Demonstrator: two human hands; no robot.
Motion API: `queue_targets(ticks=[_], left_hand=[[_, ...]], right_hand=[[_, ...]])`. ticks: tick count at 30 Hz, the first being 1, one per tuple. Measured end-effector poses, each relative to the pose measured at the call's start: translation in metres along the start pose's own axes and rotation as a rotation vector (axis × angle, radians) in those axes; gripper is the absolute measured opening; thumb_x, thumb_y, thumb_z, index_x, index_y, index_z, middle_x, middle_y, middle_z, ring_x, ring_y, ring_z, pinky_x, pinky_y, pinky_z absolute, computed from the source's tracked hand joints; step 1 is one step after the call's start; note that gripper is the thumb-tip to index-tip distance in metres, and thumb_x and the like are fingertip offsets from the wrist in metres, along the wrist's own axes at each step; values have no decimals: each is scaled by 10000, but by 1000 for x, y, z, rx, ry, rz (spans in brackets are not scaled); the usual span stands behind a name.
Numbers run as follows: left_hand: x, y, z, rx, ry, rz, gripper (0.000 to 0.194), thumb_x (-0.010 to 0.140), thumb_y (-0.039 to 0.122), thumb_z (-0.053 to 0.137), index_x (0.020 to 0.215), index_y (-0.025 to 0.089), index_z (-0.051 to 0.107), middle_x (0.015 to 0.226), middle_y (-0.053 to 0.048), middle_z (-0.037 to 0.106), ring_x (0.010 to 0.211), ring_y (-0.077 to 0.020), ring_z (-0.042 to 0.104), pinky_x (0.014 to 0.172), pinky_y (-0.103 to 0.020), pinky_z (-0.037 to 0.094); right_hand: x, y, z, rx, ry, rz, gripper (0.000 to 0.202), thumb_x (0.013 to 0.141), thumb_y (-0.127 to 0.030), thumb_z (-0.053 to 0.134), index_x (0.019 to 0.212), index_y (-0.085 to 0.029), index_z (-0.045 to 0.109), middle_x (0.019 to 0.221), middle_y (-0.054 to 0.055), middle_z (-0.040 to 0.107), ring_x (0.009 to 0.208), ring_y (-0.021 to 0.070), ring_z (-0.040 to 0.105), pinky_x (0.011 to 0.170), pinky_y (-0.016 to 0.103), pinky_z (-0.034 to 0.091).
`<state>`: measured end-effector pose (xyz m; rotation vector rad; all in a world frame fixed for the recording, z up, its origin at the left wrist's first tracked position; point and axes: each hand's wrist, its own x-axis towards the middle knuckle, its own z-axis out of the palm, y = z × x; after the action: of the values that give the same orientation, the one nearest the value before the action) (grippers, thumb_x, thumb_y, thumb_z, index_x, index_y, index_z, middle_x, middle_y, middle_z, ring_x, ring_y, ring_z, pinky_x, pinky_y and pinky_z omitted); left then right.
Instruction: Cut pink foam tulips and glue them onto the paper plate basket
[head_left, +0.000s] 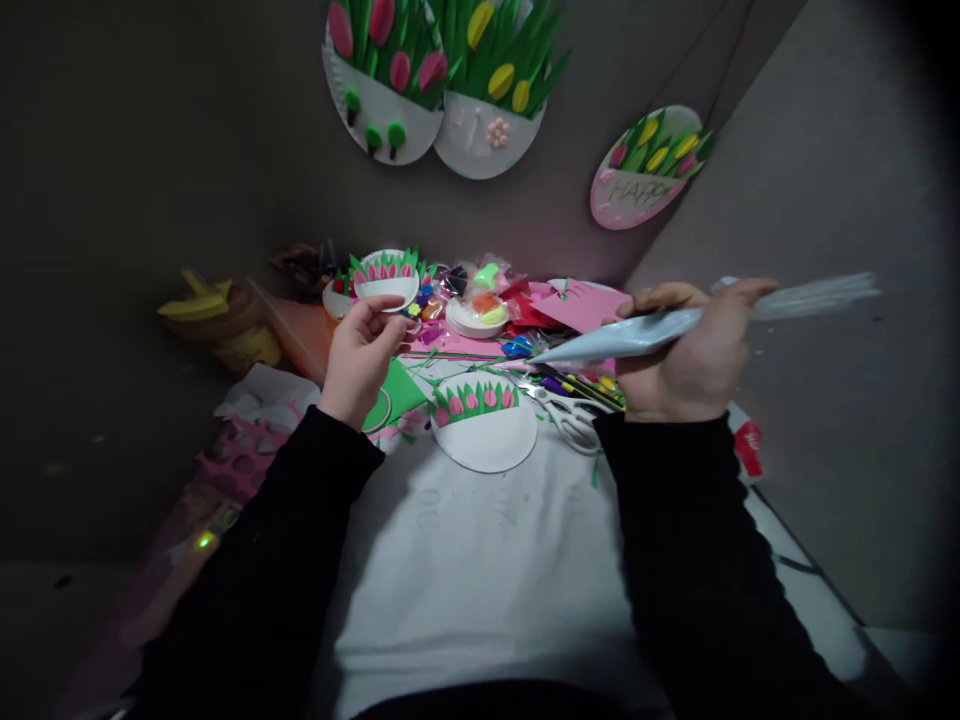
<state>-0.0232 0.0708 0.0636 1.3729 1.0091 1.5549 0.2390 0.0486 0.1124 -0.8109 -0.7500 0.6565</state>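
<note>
My right hand (pixel 686 355) is wrapped around a piping bag (pixel 619 340) filled with something pale blue. Its narrow tip points left and down, and the clear twisted end sticks out to the right. On the left, my left hand (pixel 365 355) is raised with thumb and fingers pinched; a small clear bit seems to show at the fingertips, too small to name. Between and below the hands lies a white paper plate (pixel 486 440) with green paper grass and pink paper tulips along its upper part. White-handled scissors (pixel 574 420) lie just right of the plate.
Behind are a second tulip plate (pixel 386 285), a small white dish (pixel 476 320) with coloured clay, pink paper (pixel 581 305) and green paper (pixel 401 390). A yellow-topped basket (pixel 225 315) stands at left. Decorated plates (pixel 491 135) hang on the wall. White cloth (pixel 480 580) covers the front.
</note>
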Motion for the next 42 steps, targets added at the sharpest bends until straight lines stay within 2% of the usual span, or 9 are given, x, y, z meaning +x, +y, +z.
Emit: queue_targets(ticks=[3,7,11,15,20,24,28,37,42], left_hand=[[-5,3,5,9,-38,5,214,784,225,623,991,172,599,781,-10,639,646,-87,598,603,-205,490],[-17,10,23,105,-188,-24,213,816,290,590,979,157,623,799,-29,643,719,-118,599,657,-234,477],[-32,22,41,290,-438,24,306,856,388,532,1028,161,643,970,-71,661,882,-179,588,765,-282,452],[-42,28,51,321,-572,69,348,863,438,502,1030,152,609,941,-66,626,852,-186,554,754,-286,436],[-42,21,51,101,-670,-164,320,840,449,541,853,134,594,762,-14,557,689,-123,488,647,-233,398],[-44,15,51,-165,-585,-413,338,773,461,631,778,128,574,634,25,480,542,-77,396,526,-205,311],[-50,13,58,-303,-519,-510,384,716,497,676,721,133,556,615,23,460,578,-95,411,555,-219,327],[-59,9,65,-124,-582,-365,355,808,498,555,719,156,525,652,28,415,601,-103,348,576,-231,310],[-62,10,68,-73,-608,-307,352,842,481,512,694,164,475,670,26,393,627,-108,343,595,-229,310]], right_hand=[[-3,6,0,-77,-21,-72,624,822,-693,374,436,-210,458,390,-37,392,360,112,431,401,252,379],[-18,13,4,-163,-217,-44,554,803,-647,490,464,-209,522,367,-40,402,374,113,451,421,248,389],[-40,14,13,-290,-574,-16,579,795,-703,416,644,-208,676,632,48,640,756,208,640,702,328,491],[-58,21,22,-365,-850,-116,607,798,-727,351,906,-251,711,996,68,674,1076,240,558,959,404,389],[-54,34,22,-276,-1049,92,599,806,-704,380,975,-228,703,972,72,674,957,215,598,860,359,452],[-49,38,20,-80,-962,362,499,768,-643,541,900,-191,706,709,26,646,595,135,564,572,264,466],[-54,35,22,-60,-868,410,400,715,-561,662,749,-164,698,493,-32,529,457,98,465,455,217,383],[-65,26,28,4,-604,456,299,710,-433,653,599,-159,607,717,10,653,351,29,391,323,181,281],[-64,23,29,24,-604,512,302,690,-444,658,584,-167,598,678,21,639,384,64,458,295,179,329]])
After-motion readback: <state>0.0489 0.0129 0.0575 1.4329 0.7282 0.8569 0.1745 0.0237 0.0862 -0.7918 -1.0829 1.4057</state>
